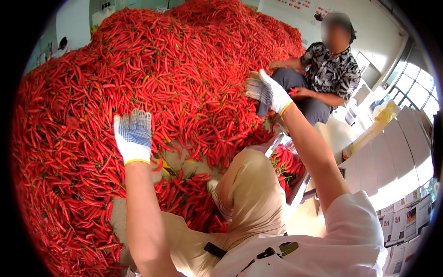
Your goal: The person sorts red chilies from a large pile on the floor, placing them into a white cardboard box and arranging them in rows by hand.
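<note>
Both of my hands wear white knit gloves with blue dots and yellow cuffs. My left hand [134, 136] is stretched out over a big heap of red chili peppers [166, 69], palm down, with nothing seen in it. My right hand [268, 90] reaches out at the heap's right side, near the knee of a seated co-worker; its fingers are extended and no pepper shows in it. Beside my right knee a box [300, 190] holds more red peppers [284, 162] with green stems. Loose peppers [193, 200] also lie on the floor between my legs.
A co-worker [332, 72] in a patterned shirt sits at the upper right, holding a red pepper. White cartons [387, 152] stand along the right, with printed boxes [405, 221] below them. A yellowish plastic bag [377, 121] lies on the cartons. Bare floor [119, 214] shows beside the heap.
</note>
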`<control>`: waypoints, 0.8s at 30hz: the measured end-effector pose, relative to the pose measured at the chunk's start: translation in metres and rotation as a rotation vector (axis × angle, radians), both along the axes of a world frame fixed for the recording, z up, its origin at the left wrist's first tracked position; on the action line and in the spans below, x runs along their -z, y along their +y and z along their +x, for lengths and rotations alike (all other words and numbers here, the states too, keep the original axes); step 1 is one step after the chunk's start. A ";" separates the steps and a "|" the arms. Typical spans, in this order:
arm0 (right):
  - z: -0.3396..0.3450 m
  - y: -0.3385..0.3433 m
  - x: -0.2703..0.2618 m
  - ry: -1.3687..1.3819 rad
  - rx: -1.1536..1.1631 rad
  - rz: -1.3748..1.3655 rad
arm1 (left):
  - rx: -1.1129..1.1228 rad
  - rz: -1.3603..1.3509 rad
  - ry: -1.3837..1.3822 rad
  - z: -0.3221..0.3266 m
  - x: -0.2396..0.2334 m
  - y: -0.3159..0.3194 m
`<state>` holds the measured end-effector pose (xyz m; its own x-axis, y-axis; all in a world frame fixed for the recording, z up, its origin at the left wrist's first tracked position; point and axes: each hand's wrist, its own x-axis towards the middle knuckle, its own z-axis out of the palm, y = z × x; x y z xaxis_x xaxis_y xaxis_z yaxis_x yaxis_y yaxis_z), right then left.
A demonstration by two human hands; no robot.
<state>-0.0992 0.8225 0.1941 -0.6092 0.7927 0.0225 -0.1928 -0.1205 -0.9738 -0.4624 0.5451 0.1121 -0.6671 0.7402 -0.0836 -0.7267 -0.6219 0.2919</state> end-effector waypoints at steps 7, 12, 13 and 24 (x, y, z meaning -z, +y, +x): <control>-0.032 -0.063 0.013 -0.437 -0.444 0.913 | 0.188 -0.138 0.329 0.000 0.007 -0.006; -0.092 -0.157 0.046 -0.789 -0.832 0.970 | 0.190 -0.330 0.371 -0.015 0.021 -0.020; -0.097 -0.151 0.056 -0.837 -0.885 1.007 | 0.191 -0.332 0.400 0.000 0.018 -0.015; -0.150 -0.187 0.054 -0.954 -1.002 1.133 | 0.091 -0.553 0.598 -0.008 0.028 -0.046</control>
